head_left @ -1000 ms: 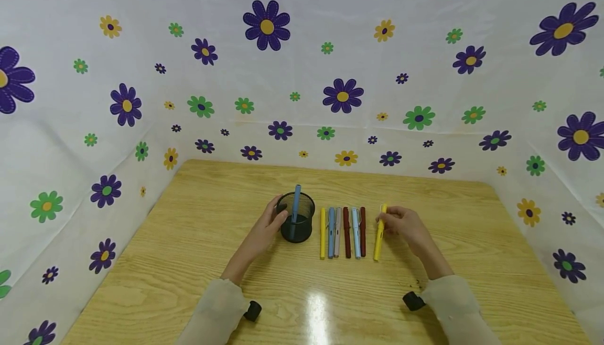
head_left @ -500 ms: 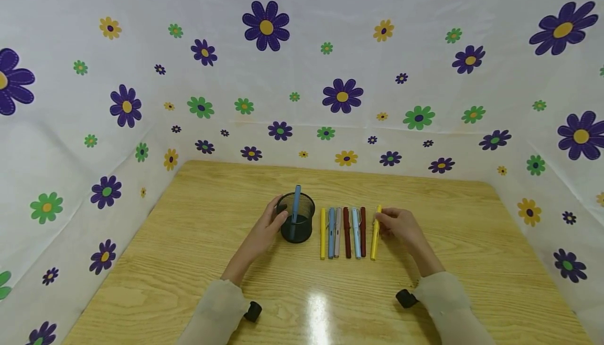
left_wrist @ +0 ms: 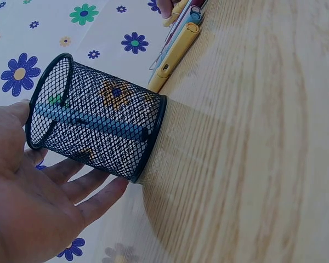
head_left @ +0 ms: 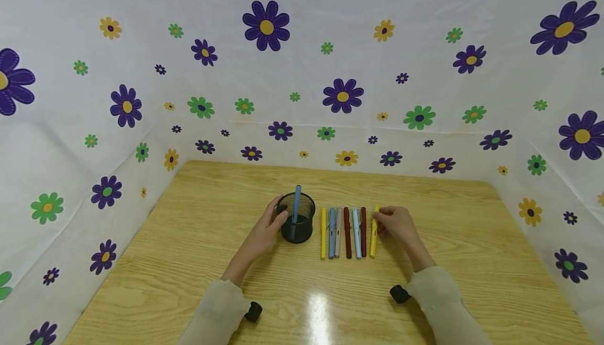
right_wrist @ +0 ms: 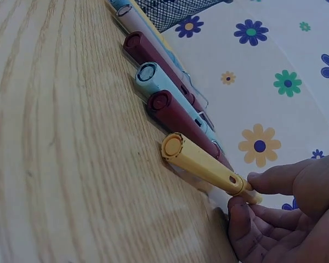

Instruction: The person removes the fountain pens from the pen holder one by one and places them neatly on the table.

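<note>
My left hand [head_left: 262,231] holds the side of a black mesh pen holder [head_left: 299,234], thumb near the rim and fingers along the wall. One blue pen [head_left: 296,200] leans upright inside it. Between thumb and fingers, my right hand [head_left: 399,225] pinches the upper part of a yellow pen [head_left: 373,245], which lies on the table at the right end of a row. In the right wrist view, this yellow pen [right_wrist: 204,166] sits beside a dark red pen [right_wrist: 181,120], with a light blue pen [right_wrist: 160,82] beyond it.
The row continues left with another dark red pen [head_left: 347,234], a greyish-pink pen [head_left: 337,235], a blue pen [head_left: 331,240] and a second yellow pen [head_left: 323,234] near the holder. A flower-patterned cloth [head_left: 302,62] surrounds the wooden table [head_left: 264,303] at back and sides.
My right hand has slid the yellow pen leftward, closer to the row, and the pen now lies straighter. The left hand and the pen holder have stayed in place.
</note>
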A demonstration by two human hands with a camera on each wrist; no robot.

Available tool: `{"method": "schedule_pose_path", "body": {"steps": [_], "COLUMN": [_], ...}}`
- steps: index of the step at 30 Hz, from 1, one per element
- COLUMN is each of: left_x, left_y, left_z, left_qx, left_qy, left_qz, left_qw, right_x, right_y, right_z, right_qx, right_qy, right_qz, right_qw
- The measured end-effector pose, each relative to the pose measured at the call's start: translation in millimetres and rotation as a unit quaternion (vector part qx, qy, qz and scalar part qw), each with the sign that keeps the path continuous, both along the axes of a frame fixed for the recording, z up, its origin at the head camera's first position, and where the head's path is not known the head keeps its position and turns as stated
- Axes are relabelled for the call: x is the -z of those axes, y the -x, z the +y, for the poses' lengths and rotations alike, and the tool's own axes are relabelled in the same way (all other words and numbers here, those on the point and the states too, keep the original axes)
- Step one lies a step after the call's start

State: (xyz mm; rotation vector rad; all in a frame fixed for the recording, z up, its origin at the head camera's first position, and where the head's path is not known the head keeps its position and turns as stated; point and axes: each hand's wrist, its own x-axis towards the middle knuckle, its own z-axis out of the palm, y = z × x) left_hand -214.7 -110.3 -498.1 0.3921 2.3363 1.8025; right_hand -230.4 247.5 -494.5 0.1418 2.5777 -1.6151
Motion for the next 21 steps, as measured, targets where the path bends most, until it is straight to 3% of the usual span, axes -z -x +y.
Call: {"method": "schedule_pose_path", "body": {"steps": [10, 21], "left_x": [2.0, 1.6], "left_y": [0.8, 0.9], "left_z": [-0.7, -0.8], "left_qx": [-0.001, 0.002], "left_qy": [-0.004, -0.012], "left_qz": [-0.003, -0.002], "left_qw": [1.0, 0.9999], "right_x": [2.9, 3.6], "right_y": [1.1, -0.7], "right_z": [-3.4, -3.0], "right_qx": [0.009, 0.011], "right_qy": [-0.036, -0.013], "right_qz": [0.008, 0.009], "right_qw": [0.999, 1.0]}}
